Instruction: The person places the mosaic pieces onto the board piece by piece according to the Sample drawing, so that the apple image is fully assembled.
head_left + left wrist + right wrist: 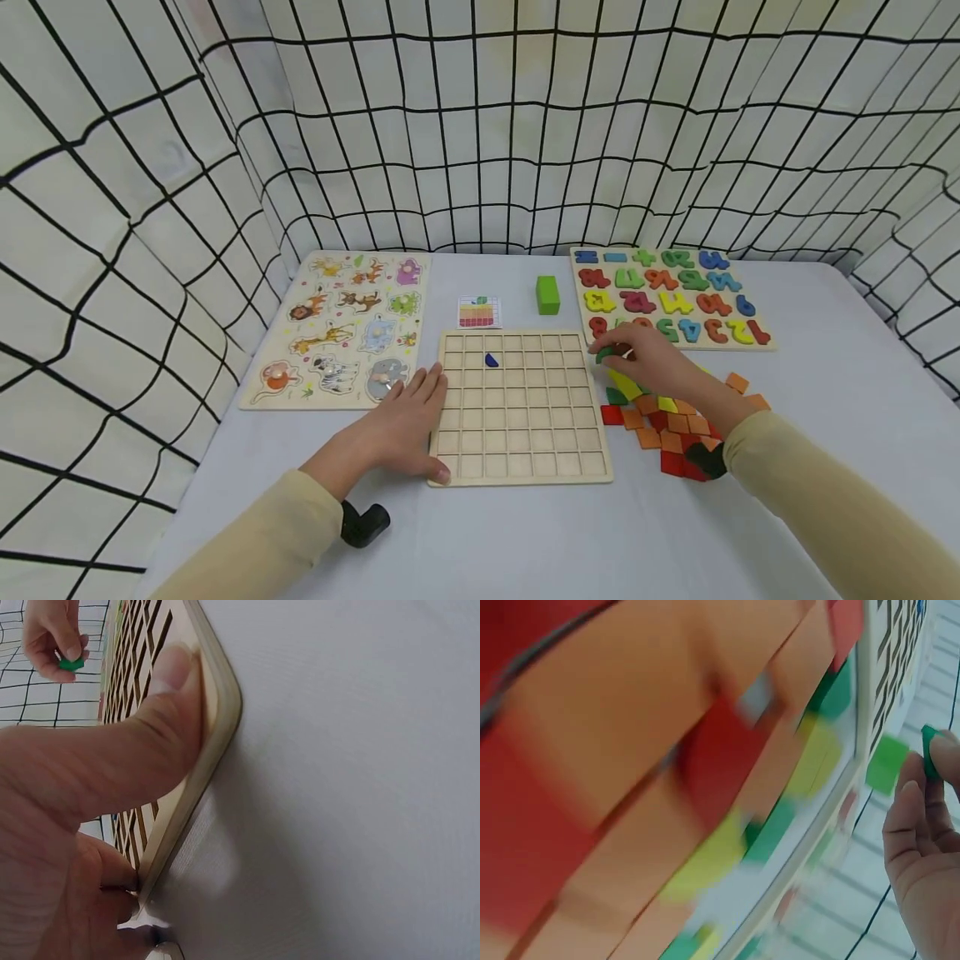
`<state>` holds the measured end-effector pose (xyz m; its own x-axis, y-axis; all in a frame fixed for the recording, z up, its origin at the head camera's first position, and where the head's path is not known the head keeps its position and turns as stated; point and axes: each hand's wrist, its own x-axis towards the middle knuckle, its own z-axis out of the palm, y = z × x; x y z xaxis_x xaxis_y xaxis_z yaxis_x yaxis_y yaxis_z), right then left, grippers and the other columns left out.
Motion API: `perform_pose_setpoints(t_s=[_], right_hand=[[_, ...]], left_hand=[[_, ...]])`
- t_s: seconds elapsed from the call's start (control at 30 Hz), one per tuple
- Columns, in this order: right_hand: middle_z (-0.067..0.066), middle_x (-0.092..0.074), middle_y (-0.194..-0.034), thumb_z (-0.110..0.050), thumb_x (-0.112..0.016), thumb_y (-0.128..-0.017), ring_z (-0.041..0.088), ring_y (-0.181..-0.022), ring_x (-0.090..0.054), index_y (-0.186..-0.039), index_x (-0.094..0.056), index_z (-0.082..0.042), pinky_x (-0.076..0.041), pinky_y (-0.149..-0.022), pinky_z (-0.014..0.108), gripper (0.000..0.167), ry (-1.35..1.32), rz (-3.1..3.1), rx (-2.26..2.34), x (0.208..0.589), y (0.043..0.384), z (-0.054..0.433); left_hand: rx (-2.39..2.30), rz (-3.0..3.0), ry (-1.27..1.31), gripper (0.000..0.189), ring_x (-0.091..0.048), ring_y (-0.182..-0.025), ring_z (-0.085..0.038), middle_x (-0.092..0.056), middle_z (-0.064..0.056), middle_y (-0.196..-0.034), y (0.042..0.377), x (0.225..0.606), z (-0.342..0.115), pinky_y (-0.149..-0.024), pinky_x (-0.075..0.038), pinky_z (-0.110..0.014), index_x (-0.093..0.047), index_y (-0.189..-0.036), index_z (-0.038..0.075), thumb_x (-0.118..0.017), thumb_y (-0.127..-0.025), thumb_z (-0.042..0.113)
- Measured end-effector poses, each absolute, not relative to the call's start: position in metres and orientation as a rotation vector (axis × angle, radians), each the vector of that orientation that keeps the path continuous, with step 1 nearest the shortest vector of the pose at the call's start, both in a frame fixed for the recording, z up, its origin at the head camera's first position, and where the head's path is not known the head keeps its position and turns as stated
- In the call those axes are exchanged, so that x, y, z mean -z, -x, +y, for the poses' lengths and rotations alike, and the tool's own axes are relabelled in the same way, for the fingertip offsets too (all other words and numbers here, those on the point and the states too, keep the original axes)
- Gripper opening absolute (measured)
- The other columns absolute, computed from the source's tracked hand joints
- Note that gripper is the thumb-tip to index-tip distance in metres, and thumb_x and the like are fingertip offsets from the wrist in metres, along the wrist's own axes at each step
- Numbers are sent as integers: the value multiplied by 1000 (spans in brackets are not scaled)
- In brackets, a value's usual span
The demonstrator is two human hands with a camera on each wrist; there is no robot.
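Observation:
A wooden grid board [521, 419] lies in the middle of the table, with a small dark blue piece [491, 360] in one of its upper cells. My left hand [400, 427] rests along the board's left edge with fingers extended, and its thumb [174, 669] presses on the near left corner. Between thumb and fingertips, my right hand [652, 360] pinches a small green piece [930, 752], raised beside the board's upper right edge. Below that hand spreads a pile of red, orange, yellow and green tiles [672, 422], partly hidden by the wrist.
An animal peg puzzle [281, 346] lies at the left, partly behind the left hand. At the back right is a number puzzle [611, 310]. A green block [547, 295] and a small pattern card [479, 312] sit behind the board. Black netting [472, 108] surrounds the table.

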<state>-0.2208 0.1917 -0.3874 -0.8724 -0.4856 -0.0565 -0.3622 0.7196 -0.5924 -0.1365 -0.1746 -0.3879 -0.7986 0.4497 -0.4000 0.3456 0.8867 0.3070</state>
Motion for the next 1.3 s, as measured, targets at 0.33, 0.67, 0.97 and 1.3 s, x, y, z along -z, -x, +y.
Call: perform_pose_setpoints(t_s=[0.33, 0.67, 0.97, 1.3], right_hand=[[9, -69, -105, -9, -68, -98, 23, -94, -59, -112, -69, -6, -53, -84, 29, 15, 516, 2627, 1024, 394, 246, 129], [10, -75, -110, -13, -67, -99, 21, -94, -65, -117, -75, -5, -55, -79, 27, 21, 498, 2627, 931, 395, 273, 79], [7, -73, -95, -11, -68, -98, 19, -88, -61, -99, -75, -4, -54, -83, 30, 10, 493, 2663, 837, 395, 278, 65], [10, -70, -103, -9, -62, -100, 18, -80, -56, -116, -76, -10, -46, -66, 24, 22, 549, 2634, 803, 397, 278, 70]], left_hand=[[-284, 2585, -578, 124, -4, -158, -46, -1, -26, -170, 136, 387, -174, -127, -11, -65, -11, -160, -10, -84, -79, 51], [-272, 2594, -567, 125, -5, -158, -45, -3, -26, -171, 136, 388, -172, -127, -12, -65, -14, -160, -10, -86, -78, 51], [-280, 2592, -567, 124, -4, -159, -45, -2, -26, -171, 135, 387, -173, -127, -11, -64, -13, -160, -9, -86, -78, 49], [-280, 2591, -555, 124, -4, -159, -44, -2, -25, -171, 135, 387, -172, -127, -11, -64, -13, -160, -9, -86, -78, 49]])
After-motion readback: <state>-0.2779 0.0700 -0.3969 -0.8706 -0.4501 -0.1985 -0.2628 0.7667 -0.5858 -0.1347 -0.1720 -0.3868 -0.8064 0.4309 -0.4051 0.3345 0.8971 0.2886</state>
